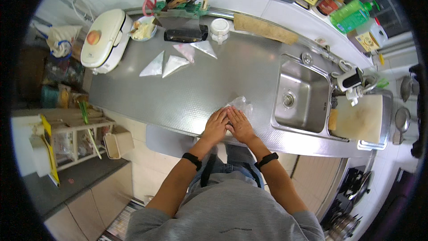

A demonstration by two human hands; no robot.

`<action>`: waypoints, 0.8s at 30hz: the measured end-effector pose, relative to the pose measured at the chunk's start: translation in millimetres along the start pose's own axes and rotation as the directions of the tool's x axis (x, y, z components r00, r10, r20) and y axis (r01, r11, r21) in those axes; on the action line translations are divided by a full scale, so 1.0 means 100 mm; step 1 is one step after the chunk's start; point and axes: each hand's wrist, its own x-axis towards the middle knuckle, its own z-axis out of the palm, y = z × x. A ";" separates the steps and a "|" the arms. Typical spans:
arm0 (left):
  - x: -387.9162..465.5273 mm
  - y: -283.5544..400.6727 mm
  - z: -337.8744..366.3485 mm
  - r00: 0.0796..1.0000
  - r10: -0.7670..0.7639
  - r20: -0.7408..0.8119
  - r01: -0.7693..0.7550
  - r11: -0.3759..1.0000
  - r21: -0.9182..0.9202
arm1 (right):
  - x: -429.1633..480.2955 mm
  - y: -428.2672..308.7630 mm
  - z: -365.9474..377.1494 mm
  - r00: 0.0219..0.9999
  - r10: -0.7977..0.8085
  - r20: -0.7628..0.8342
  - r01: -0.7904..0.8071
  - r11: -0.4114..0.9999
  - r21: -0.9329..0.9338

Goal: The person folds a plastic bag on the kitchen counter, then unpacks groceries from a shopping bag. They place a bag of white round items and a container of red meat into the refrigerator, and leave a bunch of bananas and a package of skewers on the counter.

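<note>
A clear crumpled plastic bag (243,103) lies near the front edge of the steel countertop (187,97). My left hand (216,125) and my right hand (241,125) rest flat on its near part, side by side, fingers stretched out and pointing away from me. The thumbs almost meet, and the bag under the palms is hidden. Farther back on the left lie several flat triangles that look like folded plastic bags: white ones (174,65), (153,65), (205,48) and a pinkish one (186,52).
To the right is a steel sink (301,100), with a cutting board (359,118) beyond it. A white electric cooker (103,40) bearing a peach, a bowl (143,28), a lidded white jar (220,30) and a knife rack (184,10) line the back left. Bottles stand on the ledge.
</note>
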 end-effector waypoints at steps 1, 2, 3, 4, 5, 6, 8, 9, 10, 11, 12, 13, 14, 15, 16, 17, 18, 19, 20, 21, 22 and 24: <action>0.04 -0.02 -0.02 1.000 0.012 0.009 -0.012 1.000 -0.028 | 0.01 0.04 -0.02 0.996 -0.032 -0.083 0.043 0.990 0.137; 0.10 -0.04 -0.03 0.996 0.029 -0.083 -0.033 0.998 -0.050 | 0.03 0.09 -0.04 0.995 -0.024 -0.101 0.049 0.966 0.255; 0.14 -0.04 -0.04 0.997 -0.030 -0.068 0.026 0.998 -0.058 | 0.01 0.12 -0.06 0.998 0.046 -0.050 -0.023 0.922 0.386; 0.18 -0.05 -0.03 0.996 -0.074 -0.058 0.070 0.995 -0.072 | -0.03 0.15 -0.08 0.977 0.179 -0.114 -0.115 0.897 0.427; 0.23 -0.03 -0.01 0.991 -0.131 -0.025 0.129 0.988 -0.082 | -0.07 0.17 -0.09 0.906 0.247 -0.343 -0.112 0.922 0.370; 0.26 -0.02 0.01 0.984 -0.180 -0.016 0.178 0.982 -0.061 | -0.14 0.19 -0.09 0.797 0.342 -0.498 -0.194 0.926 0.325; 0.32 0.07 0.09 0.935 -0.327 -0.135 0.306 0.939 -0.153 | -0.21 0.23 -0.06 0.577 0.459 -0.675 -0.280 0.888 0.365; 0.35 0.10 0.13 0.888 -0.443 -0.125 0.412 0.886 -0.213 | -0.20 0.23 -0.01 0.579 0.549 -0.603 -0.312 0.832 0.458; 0.37 0.13 0.14 0.893 -0.427 -0.141 0.397 0.896 -0.202 | -0.18 0.22 0.05 0.582 0.634 -0.509 -0.350 0.760 0.547; 0.40 0.14 0.15 0.892 -0.435 -0.122 0.407 0.890 -0.204 | -0.16 0.23 0.12 0.578 0.741 -0.343 -0.431 0.633 0.643; 0.42 0.14 0.15 0.882 -0.467 -0.063 0.445 0.870 -0.212 | -0.12 0.25 0.18 0.564 0.781 -0.269 -0.433 0.557 0.709; 0.43 0.13 0.14 0.887 -0.460 -0.047 0.444 0.875 -0.192 | -0.08 0.28 0.23 0.588 0.758 -0.283 -0.411 0.581 0.702; 0.43 0.11 0.11 0.880 -0.474 0.016 0.469 0.866 -0.173 | -0.04 0.29 0.29 0.601 0.763 -0.238 -0.429 0.560 0.709; 0.42 0.09 0.09 0.849 -0.511 0.132 0.526 0.838 -0.146 | -0.01 0.31 0.32 0.604 0.778 -0.173 -0.466 0.521 0.715; 0.40 0.07 0.06 0.863 -0.489 0.130 0.504 0.852 -0.140 | 0.01 0.32 0.33 0.634 0.750 -0.190 -0.463 0.565 0.683; 0.38 0.06 0.05 0.853 -0.492 0.177 0.515 0.847 -0.128 | 0.02 0.33 0.32 0.657 0.730 -0.187 -0.475 0.594 0.649; 0.36 0.05 0.03 0.851 -0.484 0.202 0.513 0.848 -0.132 | 0.03 0.32 0.29 0.660 0.743 -0.113 -0.550 0.580 0.601; 0.33 0.06 0.03 0.887 -0.444 0.128 0.456 0.885 -0.092 | 0.02 0.31 0.23 0.716 0.690 -0.101 -0.477 0.590 0.652; 0.30 0.08 0.02 0.923 -0.383 0.034 0.384 0.921 -0.062 | -0.01 0.31 0.15 0.748 0.663 -0.021 -0.472 0.555 0.685; 0.28 0.10 0.01 0.936 -0.351 -0.003 0.351 0.936 -0.033 | -0.04 0.29 0.05 0.788 0.614 0.047 -0.454 0.528 0.718; 0.28 0.11 -0.02 0.941 -0.330 -0.079 0.316 0.937 -0.150 | -0.05 0.27 -0.06 0.799 0.600 0.040 -0.421 0.511 0.750; 0.30 0.15 -0.16 0.917 -0.398 -0.031 0.356 0.849 -0.392 | -0.08 0.19 -0.30 0.848 0.529 0.023 -0.321 0.479 0.817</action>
